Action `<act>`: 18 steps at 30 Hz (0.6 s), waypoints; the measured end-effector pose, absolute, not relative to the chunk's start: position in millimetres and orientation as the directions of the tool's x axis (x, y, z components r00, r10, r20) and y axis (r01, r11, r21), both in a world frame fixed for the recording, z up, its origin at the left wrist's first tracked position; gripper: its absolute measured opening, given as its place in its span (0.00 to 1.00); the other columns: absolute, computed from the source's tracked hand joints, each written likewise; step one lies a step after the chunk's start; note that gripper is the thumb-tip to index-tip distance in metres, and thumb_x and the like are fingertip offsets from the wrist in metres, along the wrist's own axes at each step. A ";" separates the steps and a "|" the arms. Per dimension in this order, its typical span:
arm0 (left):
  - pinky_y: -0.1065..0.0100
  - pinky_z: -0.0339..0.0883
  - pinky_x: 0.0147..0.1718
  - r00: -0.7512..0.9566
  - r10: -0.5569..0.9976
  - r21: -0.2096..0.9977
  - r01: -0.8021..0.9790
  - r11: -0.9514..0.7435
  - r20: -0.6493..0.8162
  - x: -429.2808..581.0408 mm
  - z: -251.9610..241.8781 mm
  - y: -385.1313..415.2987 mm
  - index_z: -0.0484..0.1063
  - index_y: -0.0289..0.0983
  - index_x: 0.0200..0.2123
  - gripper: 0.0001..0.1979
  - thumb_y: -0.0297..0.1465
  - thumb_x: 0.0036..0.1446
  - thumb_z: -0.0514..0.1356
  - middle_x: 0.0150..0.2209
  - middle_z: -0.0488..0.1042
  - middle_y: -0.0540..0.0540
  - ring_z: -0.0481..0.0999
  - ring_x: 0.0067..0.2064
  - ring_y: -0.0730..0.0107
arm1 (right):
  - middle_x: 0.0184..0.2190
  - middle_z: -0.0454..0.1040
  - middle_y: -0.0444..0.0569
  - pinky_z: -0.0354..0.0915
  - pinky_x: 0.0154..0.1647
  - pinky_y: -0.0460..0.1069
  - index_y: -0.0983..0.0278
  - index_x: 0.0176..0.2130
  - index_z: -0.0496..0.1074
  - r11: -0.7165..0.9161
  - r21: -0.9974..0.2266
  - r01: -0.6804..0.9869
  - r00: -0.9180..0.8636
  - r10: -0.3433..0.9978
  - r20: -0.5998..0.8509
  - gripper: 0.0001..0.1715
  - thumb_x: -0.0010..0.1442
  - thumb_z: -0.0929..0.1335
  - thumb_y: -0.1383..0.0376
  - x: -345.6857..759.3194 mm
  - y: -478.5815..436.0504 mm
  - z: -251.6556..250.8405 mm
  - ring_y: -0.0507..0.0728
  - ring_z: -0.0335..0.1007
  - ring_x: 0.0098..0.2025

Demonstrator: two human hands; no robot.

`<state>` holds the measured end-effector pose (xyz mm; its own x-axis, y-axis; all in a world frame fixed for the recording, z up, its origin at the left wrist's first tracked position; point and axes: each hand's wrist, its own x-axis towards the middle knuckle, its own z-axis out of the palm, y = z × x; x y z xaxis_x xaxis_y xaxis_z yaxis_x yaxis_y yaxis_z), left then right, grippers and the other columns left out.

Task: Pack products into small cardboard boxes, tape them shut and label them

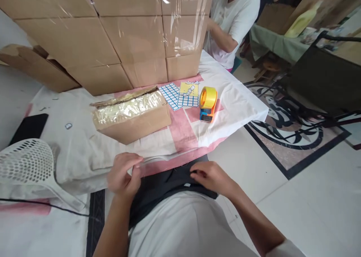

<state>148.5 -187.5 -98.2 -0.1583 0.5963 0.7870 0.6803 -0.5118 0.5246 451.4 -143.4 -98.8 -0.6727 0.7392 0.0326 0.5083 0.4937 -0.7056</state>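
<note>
Though matte, oblong cardboard box [134, 127] with crinkly plastic [132, 108]

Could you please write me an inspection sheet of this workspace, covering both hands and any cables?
Surface: table covered with a creased white and pink cloth.
Work items: opened carton with shiny wrapped contents; overlapping label sheets beside it; tape dispenser with yellow tape to their right.
Clutter: white perforated scoop and dark flat object at the left.
Left hand: loosely curled, nothing seen in it.
Right hand: fingers bent by the dark clothing; grip cannot be told.
Cables: thin black cable at lower left.
Surroundings: stacked cartons at the rear; another person beyond; dark chair at the right.
</note>
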 end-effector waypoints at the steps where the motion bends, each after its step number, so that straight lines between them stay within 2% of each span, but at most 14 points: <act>1: 0.60 0.72 0.37 -0.143 0.626 0.545 0.660 -0.517 0.766 150.7 -102.5 -191.3 0.76 0.40 0.41 0.10 0.22 0.60 0.59 0.32 0.78 0.47 0.78 0.35 0.65 | 0.29 0.76 0.44 0.61 0.31 0.47 0.60 0.42 0.77 0.509 -0.684 0.522 -0.731 0.680 -0.052 0.06 0.65 0.69 0.65 446.6 -149.2 -104.6 0.53 0.70 0.29; 4: 0.61 0.70 0.37 -0.072 0.708 0.584 0.627 -0.515 0.702 153.2 -110.7 -196.6 0.76 0.40 0.43 0.13 0.20 0.58 0.60 0.31 0.78 0.47 0.77 0.35 0.66 | 0.33 0.79 0.45 0.62 0.33 0.47 0.60 0.41 0.77 0.596 -0.595 0.539 -0.806 0.571 -0.158 0.07 0.63 0.69 0.69 433.3 -158.7 -120.1 0.55 0.75 0.34; 6: 0.62 0.69 0.37 -0.042 0.733 0.591 0.623 -0.512 0.679 153.3 -113.0 -197.7 0.76 0.40 0.44 0.14 0.19 0.58 0.60 0.32 0.78 0.47 0.77 0.35 0.67 | 0.36 0.81 0.46 0.65 0.36 0.48 0.60 0.41 0.78 0.603 -0.592 0.535 -0.797 0.593 -0.116 0.11 0.65 0.66 0.72 430.5 -157.9 -124.0 0.57 0.77 0.38; 10: 0.64 0.68 0.36 -0.046 0.757 0.618 0.611 -0.495 0.652 157.7 -115.5 -200.0 0.75 0.39 0.45 0.13 0.19 0.60 0.58 0.32 0.77 0.48 0.75 0.34 0.69 | 0.45 0.83 0.48 0.69 0.45 0.49 0.59 0.49 0.77 0.527 -0.723 0.446 -0.726 0.686 0.052 0.17 0.68 0.63 0.71 436.8 -150.6 -118.1 0.57 0.79 0.45; 12: 0.65 0.68 0.35 -0.021 0.774 0.629 0.597 -0.498 0.633 163.1 -117.5 -201.1 0.74 0.39 0.46 0.14 0.19 0.61 0.58 0.31 0.76 0.49 0.74 0.33 0.69 | 0.42 0.83 0.47 0.69 0.42 0.48 0.60 0.49 0.77 0.485 -0.773 0.409 -0.696 0.714 0.079 0.17 0.69 0.62 0.70 440.8 -148.4 -113.0 0.55 0.79 0.41; 15: 0.65 0.67 0.36 0.048 0.802 0.642 0.571 -0.511 0.596 171.7 -120.8 -202.0 0.74 0.40 0.47 0.15 0.18 0.61 0.58 0.31 0.76 0.50 0.74 0.33 0.70 | 0.34 0.80 0.45 0.66 0.36 0.46 0.61 0.44 0.77 0.458 -0.786 0.415 -0.691 0.721 0.054 0.16 0.68 0.62 0.72 444.7 -148.3 -106.8 0.53 0.76 0.34; 18: 0.65 0.66 0.36 0.109 0.826 0.655 0.556 -0.512 0.554 176.9 -123.8 -202.9 0.74 0.41 0.47 0.15 0.19 0.61 0.58 0.31 0.76 0.50 0.74 0.34 0.70 | 0.32 0.79 0.43 0.62 0.33 0.46 0.60 0.38 0.77 0.466 -0.775 0.427 -0.758 0.652 -0.025 0.14 0.65 0.63 0.74 445.4 -152.6 -104.9 0.52 0.72 0.32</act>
